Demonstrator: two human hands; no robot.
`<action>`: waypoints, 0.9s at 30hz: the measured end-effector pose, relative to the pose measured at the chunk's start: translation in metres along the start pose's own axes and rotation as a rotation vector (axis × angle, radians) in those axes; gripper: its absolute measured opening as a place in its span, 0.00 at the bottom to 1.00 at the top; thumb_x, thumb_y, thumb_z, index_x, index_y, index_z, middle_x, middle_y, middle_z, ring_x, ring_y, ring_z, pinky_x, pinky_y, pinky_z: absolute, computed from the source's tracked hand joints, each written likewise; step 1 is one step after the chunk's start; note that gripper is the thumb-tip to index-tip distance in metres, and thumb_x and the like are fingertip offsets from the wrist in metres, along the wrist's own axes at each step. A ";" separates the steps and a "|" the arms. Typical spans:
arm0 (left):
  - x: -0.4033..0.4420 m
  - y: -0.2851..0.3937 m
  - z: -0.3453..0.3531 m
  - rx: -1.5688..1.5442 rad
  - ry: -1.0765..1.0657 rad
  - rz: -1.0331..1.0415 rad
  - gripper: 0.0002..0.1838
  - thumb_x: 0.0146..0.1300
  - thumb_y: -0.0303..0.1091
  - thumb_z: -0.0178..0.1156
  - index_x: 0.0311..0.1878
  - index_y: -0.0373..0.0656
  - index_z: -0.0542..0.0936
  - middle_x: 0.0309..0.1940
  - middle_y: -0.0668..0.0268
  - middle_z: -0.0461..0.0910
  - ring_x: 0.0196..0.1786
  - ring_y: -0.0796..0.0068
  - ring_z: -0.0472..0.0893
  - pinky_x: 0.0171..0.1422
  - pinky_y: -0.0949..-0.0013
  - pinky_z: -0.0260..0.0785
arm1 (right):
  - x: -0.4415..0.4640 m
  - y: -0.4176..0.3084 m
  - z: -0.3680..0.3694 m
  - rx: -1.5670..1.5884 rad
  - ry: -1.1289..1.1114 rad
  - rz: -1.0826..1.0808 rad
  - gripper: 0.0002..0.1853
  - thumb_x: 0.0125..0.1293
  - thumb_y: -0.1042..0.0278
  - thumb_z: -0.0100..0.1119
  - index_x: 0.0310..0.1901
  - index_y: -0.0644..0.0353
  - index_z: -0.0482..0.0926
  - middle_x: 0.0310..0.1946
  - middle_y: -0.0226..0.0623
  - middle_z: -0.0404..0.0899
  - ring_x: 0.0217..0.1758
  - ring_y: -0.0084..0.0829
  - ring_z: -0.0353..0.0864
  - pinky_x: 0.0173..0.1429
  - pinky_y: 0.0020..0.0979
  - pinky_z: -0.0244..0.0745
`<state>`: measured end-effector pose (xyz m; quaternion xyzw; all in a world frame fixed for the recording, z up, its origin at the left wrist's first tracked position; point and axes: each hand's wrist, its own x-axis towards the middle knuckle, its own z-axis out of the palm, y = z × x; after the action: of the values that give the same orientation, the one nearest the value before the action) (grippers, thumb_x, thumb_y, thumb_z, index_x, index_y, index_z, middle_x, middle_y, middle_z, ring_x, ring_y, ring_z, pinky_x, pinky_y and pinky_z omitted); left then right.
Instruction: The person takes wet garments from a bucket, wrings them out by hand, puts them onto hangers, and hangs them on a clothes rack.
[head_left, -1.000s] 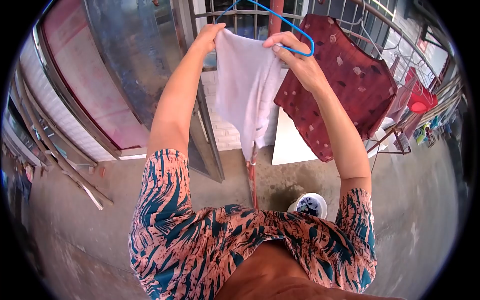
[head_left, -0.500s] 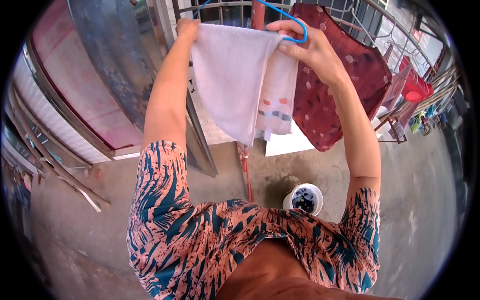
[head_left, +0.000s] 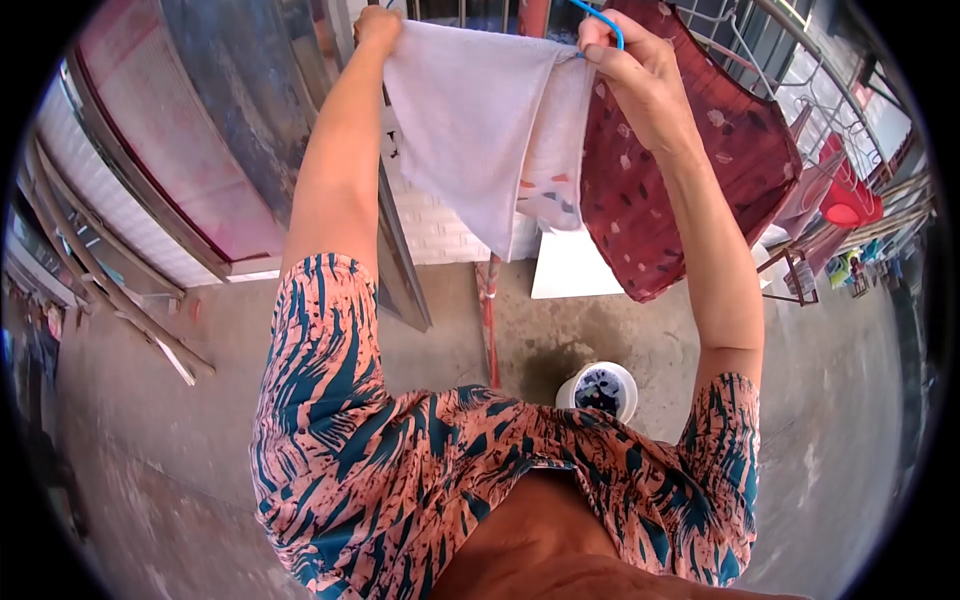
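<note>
A white cloth (head_left: 465,115) hangs folded over a blue hanger (head_left: 604,20), its rear layer showing orange and grey marks. My left hand (head_left: 378,28) grips the cloth's upper left corner, where a bit of the hanger peeks out. At the upper right corner, my right hand (head_left: 636,62) pinches cloth and hanger together between thumb and fingers. Most of the hanger lies behind the cloth or beyond the top edge of the view.
A dark red patterned cloth (head_left: 690,170) hangs just right of the white one. Below stands a white bucket (head_left: 626,392) with dark contents, near a red pole (head_left: 488,325). Wooden poles (head_left: 110,290) lean at left; a red basin (head_left: 850,200) is at right.
The white cloth has been spread wider across the hanger, and both hands are farther apart and higher in view. My right hand has shifted right along with the hanger's corner.
</note>
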<state>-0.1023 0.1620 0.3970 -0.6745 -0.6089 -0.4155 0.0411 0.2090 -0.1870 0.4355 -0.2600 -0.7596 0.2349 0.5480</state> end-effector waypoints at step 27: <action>-0.692 -0.232 -0.001 -0.064 -1.337 -0.570 0.12 0.66 0.41 0.56 0.46 0.47 0.81 0.28 0.70 0.80 0.30 0.76 0.80 0.30 0.69 0.72 | -0.622 0.126 0.016 -0.037 0.545 1.701 0.10 0.64 0.69 0.55 0.44 0.58 0.81 0.27 0.28 0.78 0.21 0.16 0.69 0.23 0.20 0.63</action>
<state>-0.2413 -0.3242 -0.1299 -0.6004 -0.6435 0.0732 -0.4691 0.3752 -0.4994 -0.0920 -0.7912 -0.1568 0.4795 0.3458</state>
